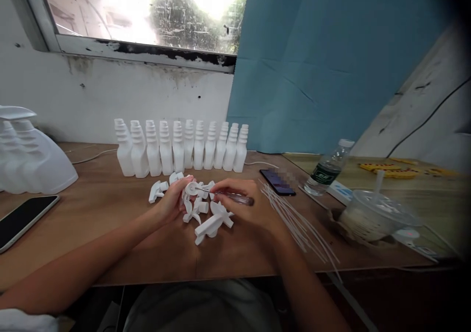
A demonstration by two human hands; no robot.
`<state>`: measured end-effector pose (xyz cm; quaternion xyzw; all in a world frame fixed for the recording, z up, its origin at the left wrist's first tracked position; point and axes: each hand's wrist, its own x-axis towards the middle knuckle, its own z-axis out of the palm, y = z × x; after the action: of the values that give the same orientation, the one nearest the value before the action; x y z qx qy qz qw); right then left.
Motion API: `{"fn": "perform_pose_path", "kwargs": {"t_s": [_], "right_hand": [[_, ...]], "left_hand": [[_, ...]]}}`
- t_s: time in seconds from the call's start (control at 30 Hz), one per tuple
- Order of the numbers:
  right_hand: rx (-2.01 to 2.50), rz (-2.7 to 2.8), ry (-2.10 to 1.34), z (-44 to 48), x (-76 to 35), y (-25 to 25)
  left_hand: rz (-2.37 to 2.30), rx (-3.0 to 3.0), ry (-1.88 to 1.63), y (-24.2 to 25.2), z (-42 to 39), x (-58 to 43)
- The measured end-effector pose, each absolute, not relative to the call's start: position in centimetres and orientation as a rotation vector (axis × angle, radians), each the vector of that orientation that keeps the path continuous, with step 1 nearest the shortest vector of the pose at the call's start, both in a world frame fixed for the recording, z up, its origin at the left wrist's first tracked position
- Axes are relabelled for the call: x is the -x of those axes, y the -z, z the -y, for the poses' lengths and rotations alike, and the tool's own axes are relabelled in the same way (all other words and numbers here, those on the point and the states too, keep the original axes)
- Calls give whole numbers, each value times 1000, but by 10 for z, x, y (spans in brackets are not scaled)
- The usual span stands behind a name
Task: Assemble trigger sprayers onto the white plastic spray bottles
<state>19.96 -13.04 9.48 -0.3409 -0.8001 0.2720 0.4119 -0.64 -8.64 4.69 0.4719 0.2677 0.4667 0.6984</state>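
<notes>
My left hand (172, 199) is closed around a white spray nozzle head (191, 189), held over the wooden table (103, 209). My right hand (243, 205) grips a thin tool with a clear handle (237, 197), like a small screwdriver, its tip touching the nozzle head. Under and around both hands lies a small pile of white spray trigger heads (209, 221). Behind them a row of several white plastic bottles (180, 148) stands upright along the wall.
A bundle of thin white dip tubes (298, 221) lies right of my hands. A dark phone (276, 181), a water bottle (327, 167) and a lidded plastic cup (371, 217) sit further right. Another phone (22, 219) and more white bottles (29, 160) are at the left.
</notes>
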Motion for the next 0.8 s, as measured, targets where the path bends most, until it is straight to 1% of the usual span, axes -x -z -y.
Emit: {"fn": "perform_pose_path", "kwargs": {"t_s": [0.17, 0.37, 0.57, 0.8], "right_hand": [[867, 2081, -449, 133, -193, -92], [758, 2267, -279, 131, -190, -87], [798, 2108, -532, 127, -198, -91], [843, 2100, -781, 124, -207, -93]], "left_hand": [[-725, -1193, -1213, -47, 89, 4], [-733, -1158, -1271, -45, 89, 2], [-671, -1149, -1068, -48, 86, 9], [-665, -1162, -904, -38, 80, 11]]}}
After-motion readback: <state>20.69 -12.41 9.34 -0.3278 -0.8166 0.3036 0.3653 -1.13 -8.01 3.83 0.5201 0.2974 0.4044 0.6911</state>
